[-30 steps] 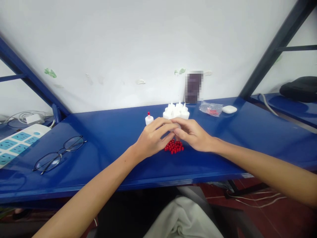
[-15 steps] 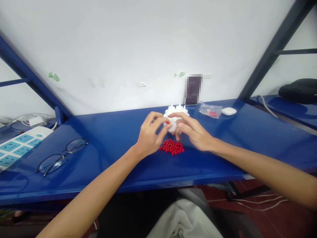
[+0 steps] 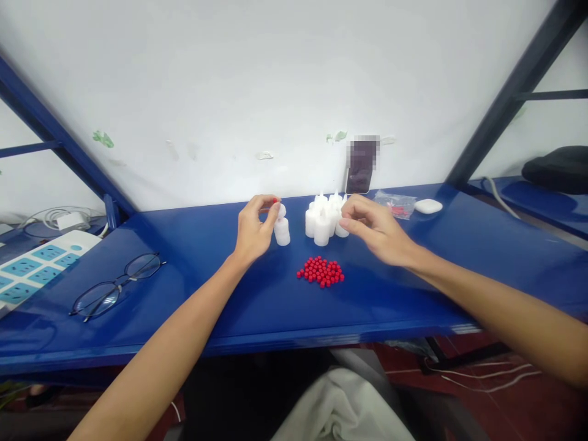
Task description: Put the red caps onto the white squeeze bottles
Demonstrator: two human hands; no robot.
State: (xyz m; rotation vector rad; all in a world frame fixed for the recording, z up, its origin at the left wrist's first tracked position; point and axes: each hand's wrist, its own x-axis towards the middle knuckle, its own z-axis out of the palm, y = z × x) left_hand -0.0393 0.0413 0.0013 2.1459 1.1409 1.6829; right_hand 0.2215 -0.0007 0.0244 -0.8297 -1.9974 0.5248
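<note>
My left hand (image 3: 255, 229) pinches the red-capped top of a small white bottle (image 3: 282, 231) that stands on the blue table (image 3: 193, 288), left of the others. A cluster of several uncapped white bottles (image 3: 323, 222) stands to its right. My right hand (image 3: 374, 229) has its fingers curled against the right side of that cluster, at one bottle. A pile of small red caps (image 3: 321, 271) lies on the table in front of the bottles, between my two hands.
Glasses (image 3: 117, 285) lie at the left, with a white and blue power strip (image 3: 32, 263) beyond them. At the back right are a clear bag with red bits (image 3: 395, 204), a white earbud case (image 3: 427, 206) and a phone (image 3: 361, 165) leaning on the wall.
My hands have parted. The left carried the capped bottle left and set it standing on the table; the right moved back to the bottle cluster.
</note>
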